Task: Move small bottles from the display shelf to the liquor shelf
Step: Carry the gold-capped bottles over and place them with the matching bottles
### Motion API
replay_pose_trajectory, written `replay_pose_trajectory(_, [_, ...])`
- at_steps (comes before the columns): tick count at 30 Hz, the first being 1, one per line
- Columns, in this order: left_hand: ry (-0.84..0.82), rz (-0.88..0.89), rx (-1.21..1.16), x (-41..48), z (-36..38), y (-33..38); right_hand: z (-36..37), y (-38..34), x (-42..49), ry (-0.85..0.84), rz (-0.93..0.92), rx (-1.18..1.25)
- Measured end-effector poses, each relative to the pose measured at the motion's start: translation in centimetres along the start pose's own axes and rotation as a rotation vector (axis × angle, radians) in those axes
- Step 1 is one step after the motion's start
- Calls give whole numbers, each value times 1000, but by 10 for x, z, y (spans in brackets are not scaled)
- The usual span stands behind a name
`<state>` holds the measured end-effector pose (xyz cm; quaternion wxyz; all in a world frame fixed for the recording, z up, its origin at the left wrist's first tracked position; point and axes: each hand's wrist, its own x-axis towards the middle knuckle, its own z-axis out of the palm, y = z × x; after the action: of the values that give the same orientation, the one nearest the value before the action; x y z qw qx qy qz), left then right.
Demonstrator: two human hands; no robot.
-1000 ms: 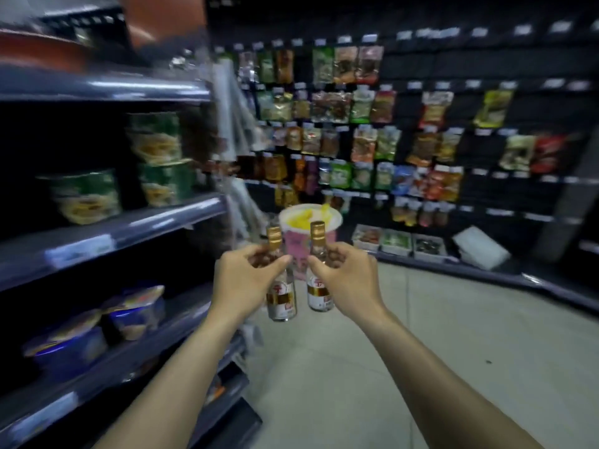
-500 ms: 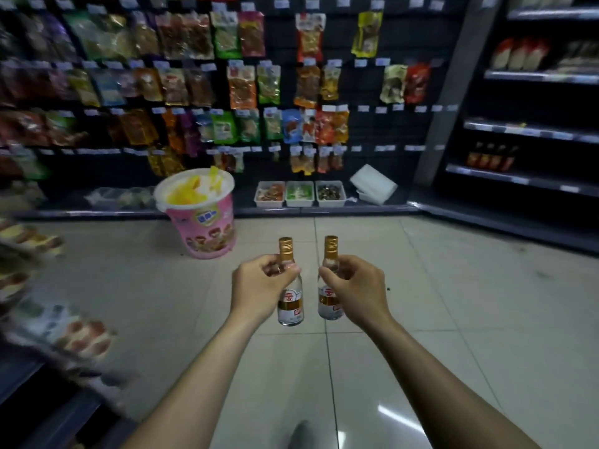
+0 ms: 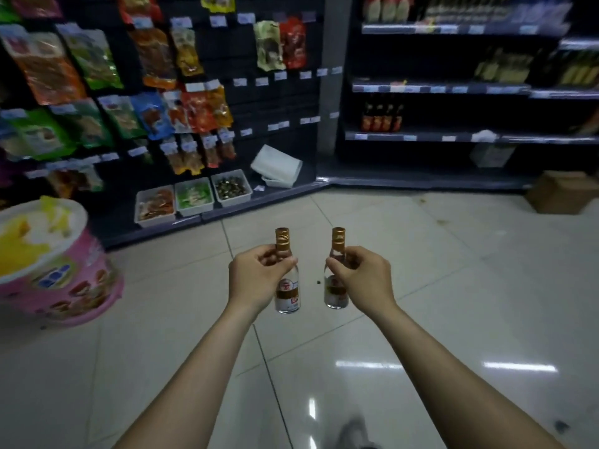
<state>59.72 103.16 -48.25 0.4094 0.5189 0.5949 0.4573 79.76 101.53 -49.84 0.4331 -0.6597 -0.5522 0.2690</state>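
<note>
Two small bottles, one per hand, both in mid-air over the tiled floor point(image 3: 453, 286), in front of the person at about mid-frame.
- Left hand point(image 3: 259, 280) grips the left bottle point(image 3: 287, 296): fingers curled round the neck and shoulder, thumb across the front. Label and base hang clear below the hand.
- Right hand point(image 3: 359, 277) grips the right bottle point(image 3: 334, 293) the same way, pinching just below the cap.
- Orientation: long axis of both close to vertical, gold caps point(image 3: 282, 236) up, bases down. Tops lean slightly toward the far shelving. Bottles side by side, apart, not touching.

Around them: pink bucket point(image 3: 64, 280) at the left edge, hanging snack packets point(image 3: 97, 92) on the back wall, three white trays point(image 3: 194, 196) at its foot. Dark shelving point(image 3: 437, 136) on the right carries a row of dark bottles point(image 3: 382, 116). Cardboard box point(image 3: 560, 192) on the floor beside it.

Versus 0.5 s ago:
- view has swung right: the bucket has slid to the left edge, and the right shelving now fills far more of the frame
- the box has come into view
- gap between the two bottles is wider
- grips and upright pose unchanged
</note>
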Motion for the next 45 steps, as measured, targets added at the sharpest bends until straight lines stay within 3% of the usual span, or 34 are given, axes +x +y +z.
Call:
replay_pose_trajectory(6, [-68,49,84,111,128,20,-44,68,148,58,47,-28])
replay_pose_trajectory(15, [45,3,-22,279,312,86,-143,127,370,-9,1,41])
replay_pose_trajectory(25, [-11,44,-19,471,525,150,-250,216,635,99,-5,9])
replay_pose_trajectory(45, [-6,178,-25,855,930,304,-474,331,1137,197,-169,94])
